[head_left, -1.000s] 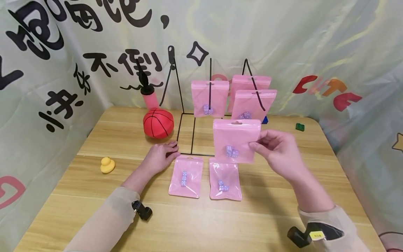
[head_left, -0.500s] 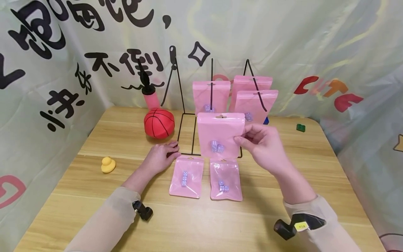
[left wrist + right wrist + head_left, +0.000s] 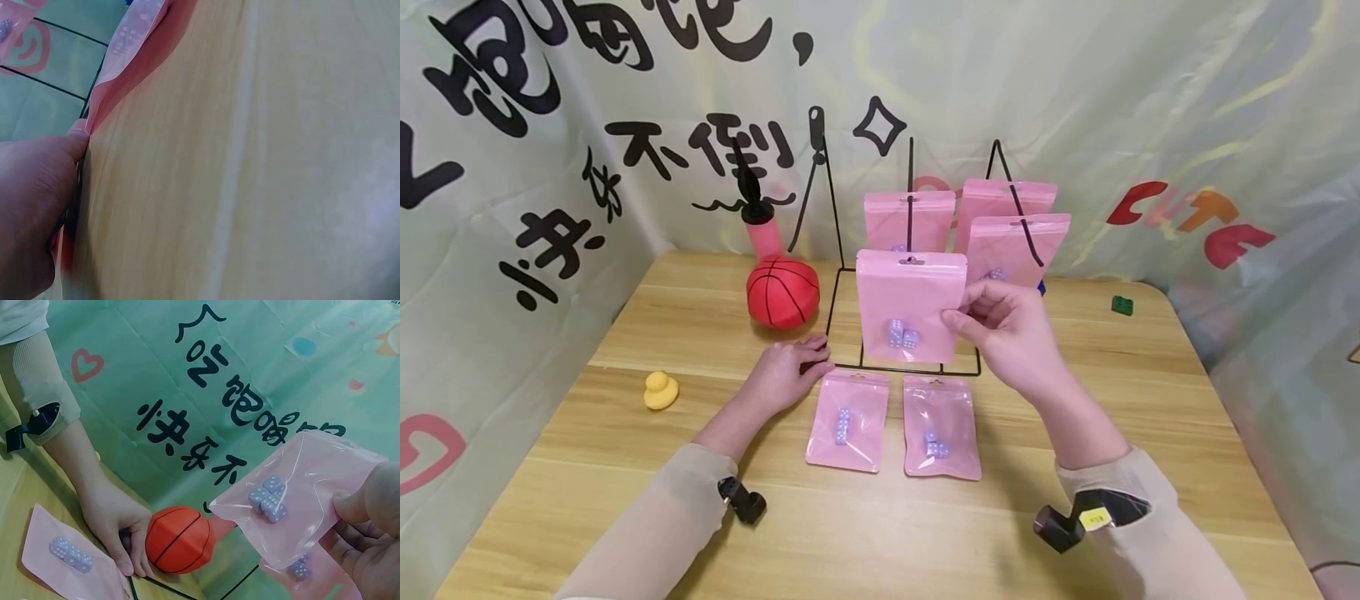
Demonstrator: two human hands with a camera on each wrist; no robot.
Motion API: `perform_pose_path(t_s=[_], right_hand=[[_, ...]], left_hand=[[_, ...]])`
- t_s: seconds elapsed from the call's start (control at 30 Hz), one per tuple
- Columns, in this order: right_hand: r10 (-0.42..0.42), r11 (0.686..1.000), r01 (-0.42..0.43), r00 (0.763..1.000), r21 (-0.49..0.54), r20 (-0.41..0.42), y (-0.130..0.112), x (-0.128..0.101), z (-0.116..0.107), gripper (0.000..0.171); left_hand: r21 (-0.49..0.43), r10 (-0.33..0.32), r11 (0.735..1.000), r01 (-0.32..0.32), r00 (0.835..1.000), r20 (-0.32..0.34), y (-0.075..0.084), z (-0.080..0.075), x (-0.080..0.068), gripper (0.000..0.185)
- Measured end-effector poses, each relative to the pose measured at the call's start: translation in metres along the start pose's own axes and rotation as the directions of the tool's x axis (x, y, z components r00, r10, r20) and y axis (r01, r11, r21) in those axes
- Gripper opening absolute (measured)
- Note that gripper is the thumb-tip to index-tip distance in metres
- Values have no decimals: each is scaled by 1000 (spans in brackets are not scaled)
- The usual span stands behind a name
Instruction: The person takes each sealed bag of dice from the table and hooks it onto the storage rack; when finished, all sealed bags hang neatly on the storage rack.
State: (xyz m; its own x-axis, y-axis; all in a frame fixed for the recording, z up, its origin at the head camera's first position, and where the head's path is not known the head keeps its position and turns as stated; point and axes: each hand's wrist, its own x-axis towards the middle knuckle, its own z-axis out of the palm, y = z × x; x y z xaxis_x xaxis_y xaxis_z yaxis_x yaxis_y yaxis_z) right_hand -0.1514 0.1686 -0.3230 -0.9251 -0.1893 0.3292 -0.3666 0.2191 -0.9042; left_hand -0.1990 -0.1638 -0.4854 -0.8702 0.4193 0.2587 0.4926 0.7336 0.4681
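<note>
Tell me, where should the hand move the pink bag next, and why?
Probably slide it back onto the middle hook. The right hand pinches the pink bag upright with its hang hole right at that hook, where another bag already hangs.

Staged tabletop booth, not a lived-in room. Evidence: printed fabric backdrop [image 3: 1075, 100] with cartoon lettering encloses a wooden surface [image 3: 662, 467]; black wire display rack [image 3: 910, 250], toy basketball [image 3: 782, 292] and rubber duck [image 3: 660, 390] serve as props.

My left hand [image 3: 31, 206] rests on the wooden table [image 3: 250, 156], fingertips touching a pink bag [image 3: 128, 53] of dice.
</note>
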Motion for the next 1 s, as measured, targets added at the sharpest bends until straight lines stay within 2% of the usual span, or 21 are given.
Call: perform_pose_path(t_s=[0.63, 1.0], right_hand=[[53, 998, -52, 998, 27, -22, 11, 14, 6, 5], [81, 997, -82, 995, -9, -60, 14, 26, 5, 10]], left_hand=[[-2, -18, 1000, 18, 1000, 11, 2, -1, 0, 36], [-20, -24, 1000, 24, 1000, 16, 3, -3, 0, 35]])
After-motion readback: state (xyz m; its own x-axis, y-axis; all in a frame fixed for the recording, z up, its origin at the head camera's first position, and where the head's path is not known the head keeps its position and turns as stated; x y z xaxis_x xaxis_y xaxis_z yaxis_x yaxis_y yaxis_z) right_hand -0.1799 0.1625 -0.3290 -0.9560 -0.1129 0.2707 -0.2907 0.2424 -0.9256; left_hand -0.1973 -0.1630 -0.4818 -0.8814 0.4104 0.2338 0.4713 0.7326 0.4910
